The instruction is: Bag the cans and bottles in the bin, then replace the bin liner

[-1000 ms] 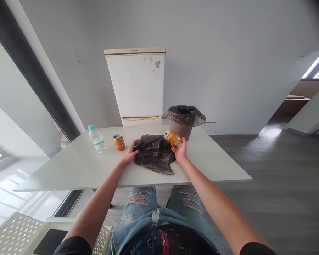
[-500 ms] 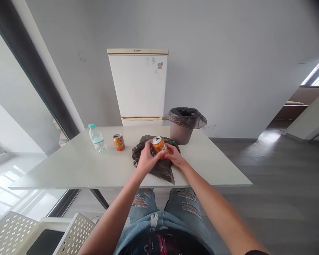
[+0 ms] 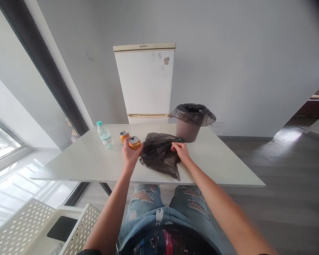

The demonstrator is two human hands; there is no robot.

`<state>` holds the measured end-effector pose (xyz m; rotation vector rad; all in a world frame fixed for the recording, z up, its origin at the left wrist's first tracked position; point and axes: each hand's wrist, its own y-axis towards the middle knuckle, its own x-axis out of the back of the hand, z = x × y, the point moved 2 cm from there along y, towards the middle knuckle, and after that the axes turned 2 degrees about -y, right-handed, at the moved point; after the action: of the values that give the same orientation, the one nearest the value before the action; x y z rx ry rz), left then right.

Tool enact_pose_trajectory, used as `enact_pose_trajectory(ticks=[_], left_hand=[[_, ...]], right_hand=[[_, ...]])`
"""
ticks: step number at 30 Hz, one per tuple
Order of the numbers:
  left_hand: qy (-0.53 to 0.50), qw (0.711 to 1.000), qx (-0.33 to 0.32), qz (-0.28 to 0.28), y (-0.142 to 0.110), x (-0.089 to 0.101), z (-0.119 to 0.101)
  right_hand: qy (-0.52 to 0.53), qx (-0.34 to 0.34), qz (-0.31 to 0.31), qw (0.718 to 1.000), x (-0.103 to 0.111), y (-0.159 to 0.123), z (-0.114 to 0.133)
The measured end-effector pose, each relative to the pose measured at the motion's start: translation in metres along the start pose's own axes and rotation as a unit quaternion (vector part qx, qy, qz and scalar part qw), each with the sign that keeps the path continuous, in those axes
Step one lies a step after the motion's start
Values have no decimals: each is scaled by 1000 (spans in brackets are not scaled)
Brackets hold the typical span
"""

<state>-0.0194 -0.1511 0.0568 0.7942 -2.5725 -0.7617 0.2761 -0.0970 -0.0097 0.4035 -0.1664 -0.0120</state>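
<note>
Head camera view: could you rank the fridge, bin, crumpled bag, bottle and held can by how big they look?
1. Fridge
2. Bin and crumpled bag: too alike to rank
3. Bottle
4. Can in the left hand

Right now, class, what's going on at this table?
A person's left hand grips an orange can by a second can and a capped bottle. Their right hand is at a crumpled black bag lying on the white table. Beyond that hand stands a bin with a dark liner folded over its rim.
</note>
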Motion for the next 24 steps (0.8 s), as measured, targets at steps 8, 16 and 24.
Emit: enact_pose_trajectory(ticks=[8,16,24], left_hand=[[57,995,77,-1,27,29,81],[64,988,137,-23,23,35,81],[75,991,105,-36,13,47,71]], right_hand=[[-188,-3,-12,982,-7,2,-6],[-284,40,-30,958,-7,3,-10],[-305,88,-75,945,-3,4,-8]])
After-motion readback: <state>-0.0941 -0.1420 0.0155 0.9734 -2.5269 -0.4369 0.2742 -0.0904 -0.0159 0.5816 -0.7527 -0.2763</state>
